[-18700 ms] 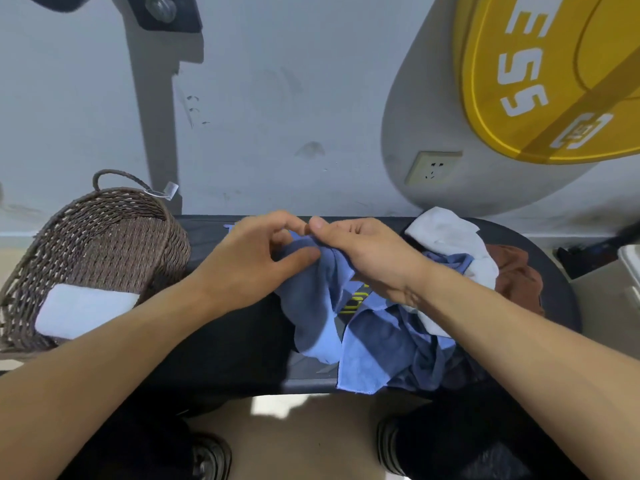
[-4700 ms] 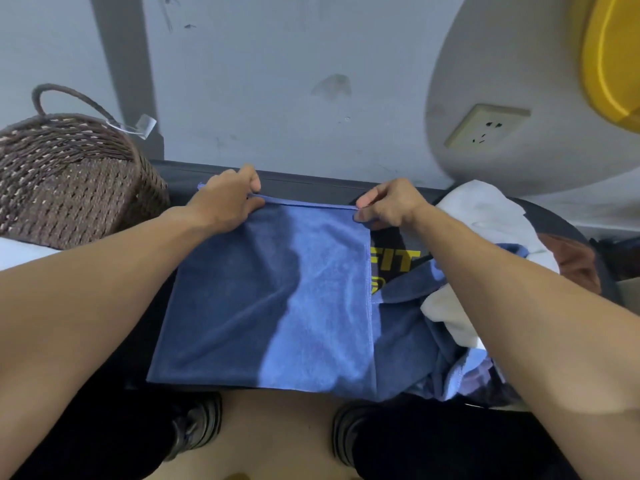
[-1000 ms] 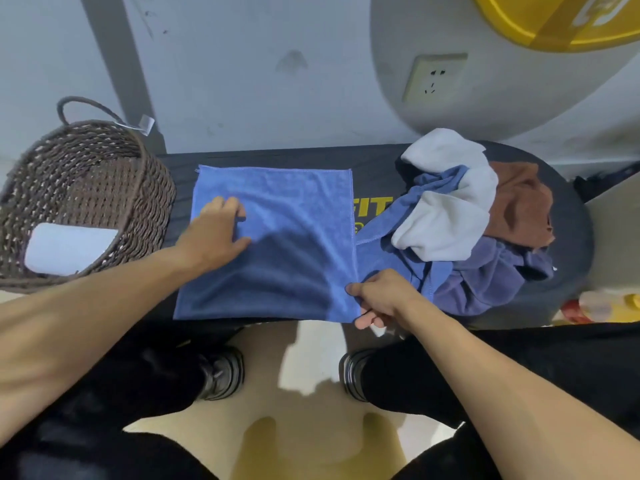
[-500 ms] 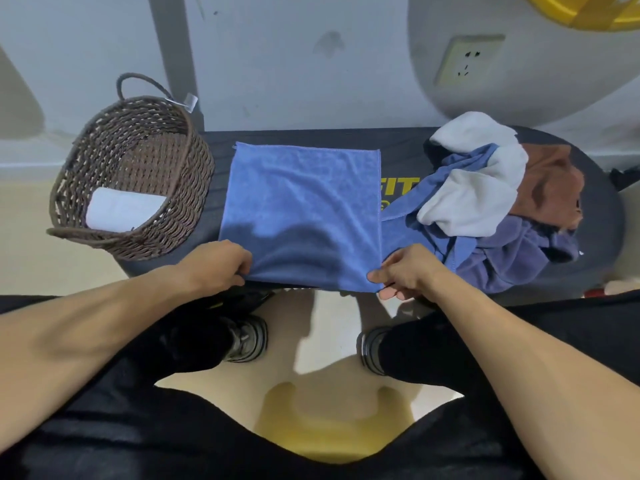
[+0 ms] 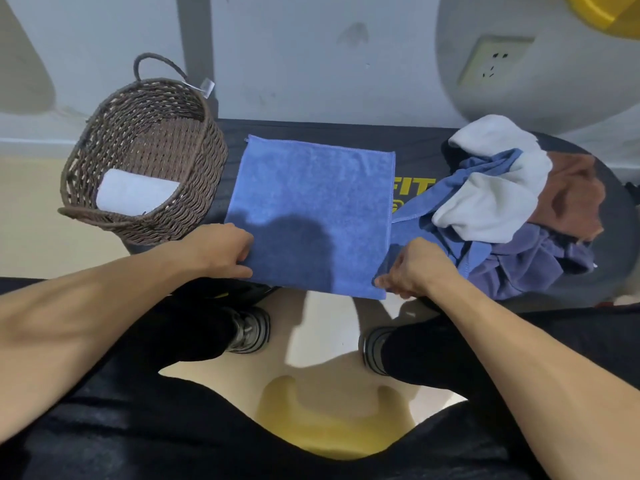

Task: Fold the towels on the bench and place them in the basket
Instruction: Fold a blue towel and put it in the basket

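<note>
A blue towel [image 5: 313,199] lies spread flat on the dark bench [image 5: 346,133]. My left hand [image 5: 221,249] pinches its near left corner and my right hand [image 5: 414,268] pinches its near right corner, both at the bench's front edge. To the left stands a brown woven basket [image 5: 204,157] with one folded white towel [image 5: 133,195] inside. At the bench's right end sits a heap of unfolded towels [image 5: 502,206]: white, blue, purple and brown.
A grey wall runs right behind the bench, with a power socket [image 5: 493,65] at the upper right. A yellow weight plate [image 5: 602,10] shows at the top right corner. My legs and shoes [image 5: 251,329] are below the bench's front edge.
Both hands have closed on the towel's near corners; a second ago my left hand lay flat on the towel. The view has shifted slightly.
</note>
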Action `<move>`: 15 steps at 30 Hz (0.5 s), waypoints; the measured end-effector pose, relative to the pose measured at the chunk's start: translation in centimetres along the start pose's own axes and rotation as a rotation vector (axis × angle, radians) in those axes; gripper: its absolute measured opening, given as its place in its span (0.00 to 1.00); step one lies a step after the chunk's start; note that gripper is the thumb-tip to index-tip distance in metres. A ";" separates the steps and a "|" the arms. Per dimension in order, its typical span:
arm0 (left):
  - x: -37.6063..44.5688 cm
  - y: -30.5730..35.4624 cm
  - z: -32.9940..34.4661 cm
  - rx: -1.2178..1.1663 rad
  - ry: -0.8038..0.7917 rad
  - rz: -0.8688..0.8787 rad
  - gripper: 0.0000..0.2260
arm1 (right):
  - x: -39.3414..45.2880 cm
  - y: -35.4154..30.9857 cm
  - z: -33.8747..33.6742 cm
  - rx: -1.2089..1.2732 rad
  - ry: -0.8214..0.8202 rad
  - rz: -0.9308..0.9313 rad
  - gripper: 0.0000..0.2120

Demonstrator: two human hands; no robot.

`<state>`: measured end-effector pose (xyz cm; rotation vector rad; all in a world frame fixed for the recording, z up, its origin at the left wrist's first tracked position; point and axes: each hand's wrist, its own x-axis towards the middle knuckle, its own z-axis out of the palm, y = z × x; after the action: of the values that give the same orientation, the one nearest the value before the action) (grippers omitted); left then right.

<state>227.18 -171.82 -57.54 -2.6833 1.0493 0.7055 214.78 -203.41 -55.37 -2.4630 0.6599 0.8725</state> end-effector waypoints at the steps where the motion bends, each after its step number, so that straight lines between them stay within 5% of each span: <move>1: 0.0 0.2 0.1 -0.055 0.030 0.025 0.14 | -0.1 -0.5 0.1 -0.011 0.127 -0.105 0.13; 3: 0.1 1.1 0.0 -0.176 0.055 0.092 0.13 | -0.4 -1.7 0.6 0.158 0.246 -0.319 0.11; 6: 0.2 3.2 0.2 -0.267 0.037 0.193 0.13 | -0.4 -3.2 2.4 0.187 0.144 -0.581 0.12; 11: 0.3 5.3 0.4 -0.288 -0.015 0.226 0.23 | 0.1 -1.6 6.6 0.021 0.206 -0.668 0.29; 15: 0.5 5.3 0.0 -0.304 -0.068 0.223 0.27 | 0.4 -0.4 7.4 -0.173 0.360 -0.794 0.25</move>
<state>223.94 -175.99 -57.73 -2.7885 1.3344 1.0691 211.86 -199.19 -60.70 -2.7041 -0.3198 0.1807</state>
